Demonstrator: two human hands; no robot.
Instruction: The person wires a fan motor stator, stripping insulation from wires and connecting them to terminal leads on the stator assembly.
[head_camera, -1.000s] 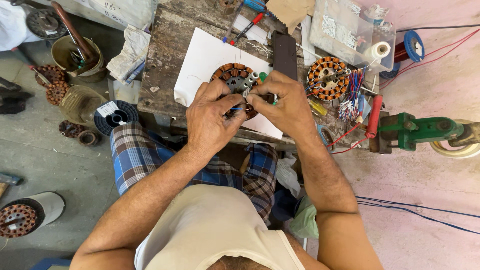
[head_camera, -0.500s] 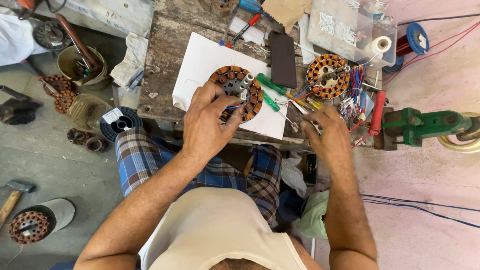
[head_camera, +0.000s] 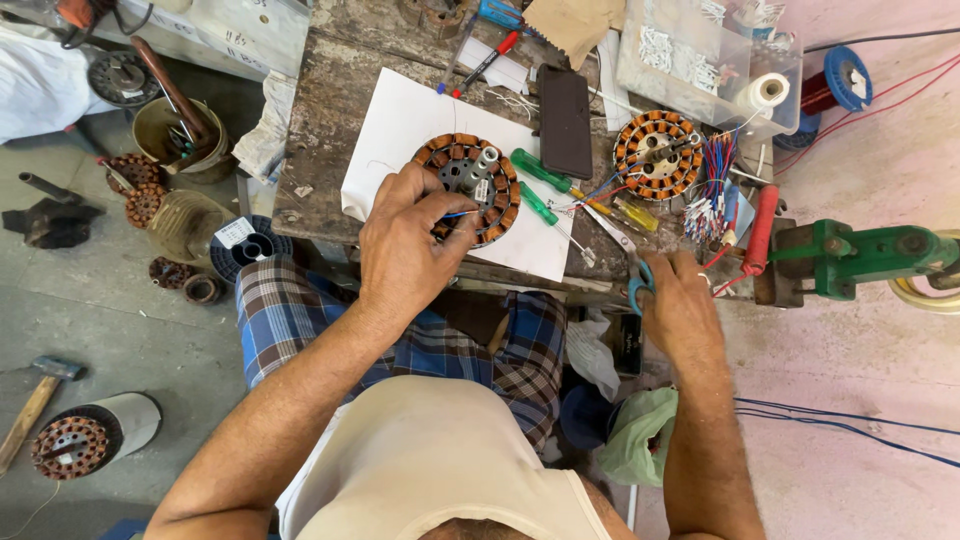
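Mid-frame, on white paper (head_camera: 400, 120) atop a worn bench (head_camera: 320, 150): wound copper stator (head_camera: 468, 187), left hand (head_camera: 408, 250) pressed on its lower rim, fingers pinched around a thin blue lead; lower right of centre, right hand (head_camera: 680, 310) curled around blue-handled scissors (head_camera: 637, 285) at the bench edge; judged step: trimming or dressing a winding lead; likely need: blades carried up-left to the pinched lead, stator held steady; between them, green screwdrivers (head_camera: 537, 187), loose wires; second stator (head_camera: 655, 153) upper right; green vise (head_camera: 860, 255) crowding the right; open room only along the near edge.
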